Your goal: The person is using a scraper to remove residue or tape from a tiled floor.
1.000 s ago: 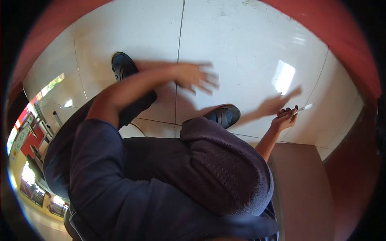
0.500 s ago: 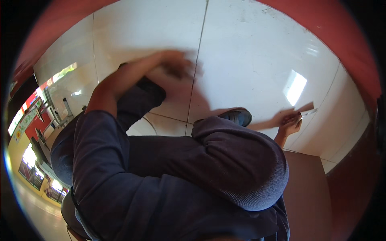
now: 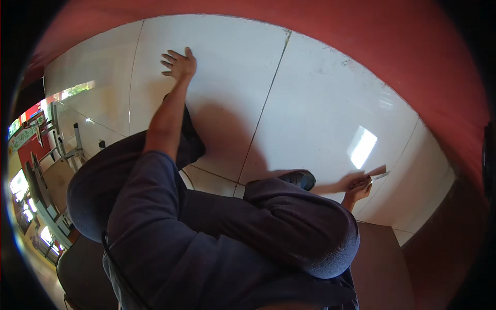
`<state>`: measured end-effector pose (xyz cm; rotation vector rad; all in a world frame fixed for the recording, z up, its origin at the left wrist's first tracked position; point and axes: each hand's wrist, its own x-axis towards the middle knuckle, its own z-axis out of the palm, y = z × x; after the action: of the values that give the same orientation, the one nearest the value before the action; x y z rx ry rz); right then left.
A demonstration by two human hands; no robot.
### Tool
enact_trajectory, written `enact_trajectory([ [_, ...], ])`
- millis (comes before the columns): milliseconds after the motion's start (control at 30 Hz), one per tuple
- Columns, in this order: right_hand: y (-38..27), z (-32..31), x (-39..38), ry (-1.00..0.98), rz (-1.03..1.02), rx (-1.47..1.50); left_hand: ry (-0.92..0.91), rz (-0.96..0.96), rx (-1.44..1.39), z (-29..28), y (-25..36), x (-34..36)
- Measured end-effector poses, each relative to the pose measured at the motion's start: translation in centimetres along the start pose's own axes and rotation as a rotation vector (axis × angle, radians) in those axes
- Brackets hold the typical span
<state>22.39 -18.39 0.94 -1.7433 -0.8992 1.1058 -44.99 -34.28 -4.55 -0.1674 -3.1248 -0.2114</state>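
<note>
"How is the left hand [image 3: 181, 65]?"

"Spread wide, its arm [image 3: 168, 121] stretched forward; whether it touches the floor [image 3: 315, 103], one cannot tell."

"The right hand [image 3: 359, 189]?"

"Near the shoe [image 3: 300, 180], pinching a pale tool [image 3: 381, 175] that juts rightward."

"Room?"

"White tiling between both hands, edged by a red surface [image 3: 392, 46]."

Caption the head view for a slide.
Left hand spread open, right hand holding a slim pale object, above a white tiled floor.
</note>
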Motion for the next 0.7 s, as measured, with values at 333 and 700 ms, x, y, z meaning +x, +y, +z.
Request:
enact_trajectory([
  [333, 1.4, -0.9, 0.7, -0.045, -0.118, -0.372, -0.252, 1.068, -0.078, -0.8, 16.1, -16.2],
  [700, 7.2, -2.6, 3.4, 0.262, -0.712, -0.526, -0.892, 2.073, 0.201, -4.1, 8.6, -12.8],
])
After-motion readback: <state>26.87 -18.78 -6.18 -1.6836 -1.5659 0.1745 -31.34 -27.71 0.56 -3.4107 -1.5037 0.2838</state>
